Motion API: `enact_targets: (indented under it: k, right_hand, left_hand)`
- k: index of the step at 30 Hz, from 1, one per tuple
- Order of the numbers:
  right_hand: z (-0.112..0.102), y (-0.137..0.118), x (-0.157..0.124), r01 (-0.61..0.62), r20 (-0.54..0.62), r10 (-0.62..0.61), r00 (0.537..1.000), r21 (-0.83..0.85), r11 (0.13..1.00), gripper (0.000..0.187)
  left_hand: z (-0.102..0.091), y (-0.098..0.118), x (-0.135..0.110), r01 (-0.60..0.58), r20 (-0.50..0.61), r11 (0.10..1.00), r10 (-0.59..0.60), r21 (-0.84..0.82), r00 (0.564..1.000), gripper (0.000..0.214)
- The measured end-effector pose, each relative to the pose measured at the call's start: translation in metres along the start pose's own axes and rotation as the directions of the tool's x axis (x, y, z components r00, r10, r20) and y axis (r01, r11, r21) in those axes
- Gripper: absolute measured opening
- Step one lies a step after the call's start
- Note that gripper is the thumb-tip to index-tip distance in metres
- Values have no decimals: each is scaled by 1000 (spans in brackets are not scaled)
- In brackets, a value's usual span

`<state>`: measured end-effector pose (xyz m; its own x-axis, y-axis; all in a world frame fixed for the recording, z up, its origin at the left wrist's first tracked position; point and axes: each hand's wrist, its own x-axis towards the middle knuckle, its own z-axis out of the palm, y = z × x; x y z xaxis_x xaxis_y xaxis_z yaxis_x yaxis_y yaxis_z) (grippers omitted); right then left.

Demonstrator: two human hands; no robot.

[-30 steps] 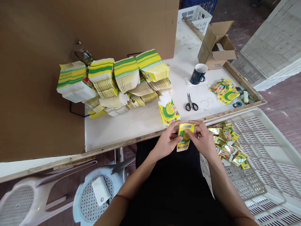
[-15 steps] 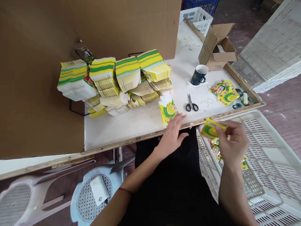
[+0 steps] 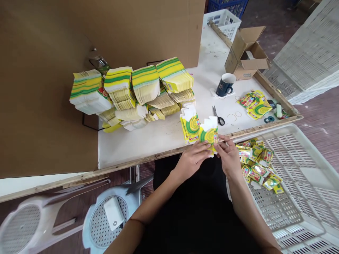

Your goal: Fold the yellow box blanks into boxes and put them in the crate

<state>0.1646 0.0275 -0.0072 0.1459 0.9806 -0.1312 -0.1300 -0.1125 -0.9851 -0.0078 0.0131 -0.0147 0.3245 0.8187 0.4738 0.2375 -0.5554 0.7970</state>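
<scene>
Between my two hands is a flat yellow-and-green carton [image 3: 208, 133] with white end flaps, held just over the table's front edge. My left hand [image 3: 192, 158] closes on its lower left side. My right hand [image 3: 228, 155] pinches its lower right side. A small pile of the same flat cartons [image 3: 190, 127] lies on the table just left of it. Behind stand bundled stacks of flat cartons [image 3: 145, 83]. Folded cartons [image 3: 258, 164] lie in the white plastic crate [image 3: 299, 165] at my right.
Scissors [image 3: 220, 120] lie partly behind the held carton. A dark mug [image 3: 225, 86], loose cartons [image 3: 255, 104] and a cardboard box [image 3: 246, 56] are on the table's right side. A tall cardboard panel [image 3: 47, 88] stands at left. A phone-like white device [image 3: 113, 212] rests on a stool [image 3: 92, 225].
The small carton in my right hand has gone from it. My hands have come together on a flat carton. Folded cartons in the crate are now more visible.
</scene>
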Motion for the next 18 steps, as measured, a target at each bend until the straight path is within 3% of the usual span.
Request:
enact_targets:
  k: [3, 6, 7, 9, 12, 18]
  right_hand:
    - [0, -1, -1, 32, -41, -30, 999, 53, 998, 53]
    - [-4, -4, -6, 48, 3, -48, 999, 39, 998, 44]
    - [-5, -4, -7, 45, 37, -46, 998, 30, 999, 41]
    - [-3, -3, -11, 27, 112, -28, 993, 15, 1000, 38]
    - [3, 0, -14, 12, 185, -16, 983, 26, 1000, 38]
    - [7, -2, -17, 62, 195, -57, 979, -17, 998, 35]
  left_hand:
    - [0, 9, -1, 13, -36, 996, -16, -88, 999, 45]
    - [-4, 11, 2, 150, -154, 928, -213, -341, 965, 78]
    - [-5, 10, 4, 198, -132, 866, -287, -460, 949, 76]
    - [-7, 8, 6, 295, 26, 696, -369, -655, 929, 68]
    - [-9, 5, 8, 400, 233, 522, -357, -753, 905, 73]
    - [-5, 1, 5, 397, 174, 450, -460, -800, 871, 60]
